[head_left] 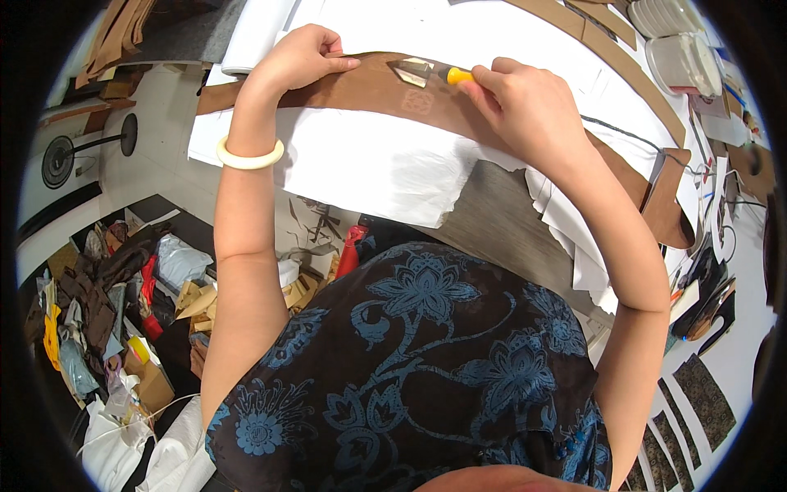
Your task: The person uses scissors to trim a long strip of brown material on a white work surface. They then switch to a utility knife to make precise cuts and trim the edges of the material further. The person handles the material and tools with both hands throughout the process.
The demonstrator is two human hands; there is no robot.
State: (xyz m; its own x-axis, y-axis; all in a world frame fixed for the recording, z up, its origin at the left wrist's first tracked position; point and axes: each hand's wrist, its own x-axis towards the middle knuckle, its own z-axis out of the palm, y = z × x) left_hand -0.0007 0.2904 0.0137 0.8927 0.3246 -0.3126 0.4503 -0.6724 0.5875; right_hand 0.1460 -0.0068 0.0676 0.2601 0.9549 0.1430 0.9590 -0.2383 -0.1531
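A long strip of brown leather (377, 94) lies across white paper, with a faint square pattern near its middle. My left hand (303, 61) pinches the strip's far edge, thumb on top and fingers curled. In my right hand (525, 102) is a small trowel-shaped iron with a yellow handle (460, 75). Its flat, pointed metal head (412, 72) rests on or just above the leather, pointing left toward my left hand; contact cannot be made out. A black cord (623, 133) runs off to the right from behind my right hand.
White paper (352, 172) covers much of the grey table (500, 217). A paper roll (256, 37) lies at the far left, white tubs (684, 66) at the far right. Curved brown strips (611, 49) lie beyond. Scraps and bags (106, 303) are heaped at left.
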